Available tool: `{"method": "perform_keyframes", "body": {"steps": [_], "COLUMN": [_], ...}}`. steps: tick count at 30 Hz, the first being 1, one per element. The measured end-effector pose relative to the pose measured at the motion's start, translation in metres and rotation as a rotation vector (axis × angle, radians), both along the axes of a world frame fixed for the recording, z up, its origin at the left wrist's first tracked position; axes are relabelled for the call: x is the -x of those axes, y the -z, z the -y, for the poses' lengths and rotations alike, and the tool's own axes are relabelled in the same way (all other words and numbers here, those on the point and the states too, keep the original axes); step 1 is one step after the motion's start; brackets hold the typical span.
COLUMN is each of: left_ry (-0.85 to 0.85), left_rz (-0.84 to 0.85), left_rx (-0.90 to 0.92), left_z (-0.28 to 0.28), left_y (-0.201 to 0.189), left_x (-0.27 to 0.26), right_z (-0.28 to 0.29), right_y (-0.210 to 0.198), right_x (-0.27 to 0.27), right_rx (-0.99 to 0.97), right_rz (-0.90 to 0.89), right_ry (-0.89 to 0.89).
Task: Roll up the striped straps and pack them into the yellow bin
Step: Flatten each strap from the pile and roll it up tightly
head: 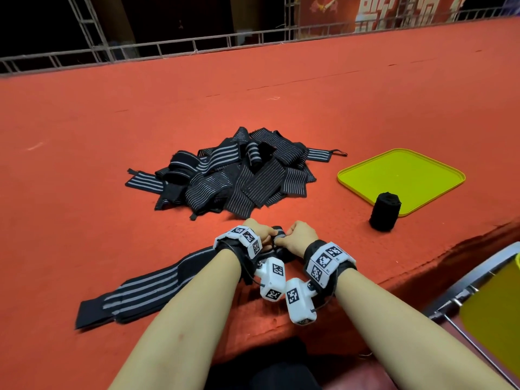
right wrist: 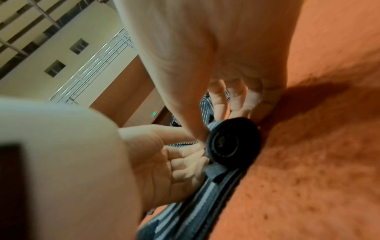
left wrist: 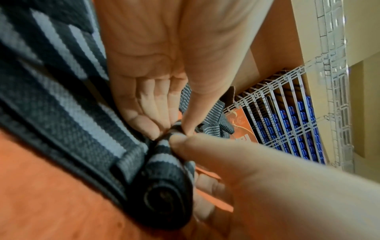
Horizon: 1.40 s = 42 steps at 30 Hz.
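At the near edge of a red-carpeted surface (head: 140,108), a person's left hand (head: 260,231) and right hand (head: 299,235) meet knuckle to knuckle over the rolled end of a striped strap (head: 146,289), fingers and thumbs of both curled tight around the small coil (head: 279,234). The left wrist view shows the spiral end of that coil (left wrist: 164,197) lying on the carpet, thumbs pinching it from above; the right wrist view shows the coil's other end (right wrist: 232,142) with fingertips pressed in behind it. The unrolled length of the strap trails flat across the carpet to the person's left, passing under the left forearm. Both wrists carry white camera units (head: 271,278) printed with black-and-white markers. Farther out, ahead of the hands, a loose pile of black straps (head: 225,175) with grey stripes lies heaped on the carpet. To the right of the pile sits a shallow yellow-green tray (head: 399,178), and a finished black roll (head: 385,211) stands upright on the carpet, just against the tray's near corner. A metal-framed chair (head: 461,294) shows at the lower right, and a grey truss railing (head: 168,49) edges the carpet at the back.
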State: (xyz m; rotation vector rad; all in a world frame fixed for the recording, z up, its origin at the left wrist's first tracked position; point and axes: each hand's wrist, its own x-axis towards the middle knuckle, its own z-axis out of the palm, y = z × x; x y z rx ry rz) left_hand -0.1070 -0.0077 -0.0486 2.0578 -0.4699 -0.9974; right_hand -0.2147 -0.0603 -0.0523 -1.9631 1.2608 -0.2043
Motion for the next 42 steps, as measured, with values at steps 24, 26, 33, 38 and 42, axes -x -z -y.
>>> {"method": "perform_keyframes", "body": {"steps": [24, 26, 33, 38, 42], "left_ry": [0.018, 0.023, -0.083, -0.021, 0.040], "left_rz": [-0.097, -0.142, -0.186, 0.143, 0.310], "left_rx": [0.022, 0.028, 0.107, 0.133, -0.035], "left_z": [-0.015, -0.014, -0.023, -0.049, -0.084], "left_y": [0.002, 0.002, 0.006, 0.008, 0.014], "left_x": [-0.008, -0.008, -0.014, -0.035, -0.052], "right_z": [-0.001, -0.002, -0.017, -0.018, -0.027], "right_y": [0.001, 0.000, 0.002, 0.007, 0.005], "right_x": [-0.016, -0.014, -0.024, -0.027, -0.035], "right_rx": [-0.148, -0.130, 0.058, 0.052, 0.110], "right_rz": [0.056, 0.049, -0.042, -0.043, -0.062], "right_ry": [-0.055, -0.054, -0.051, 0.014, -0.013]}}
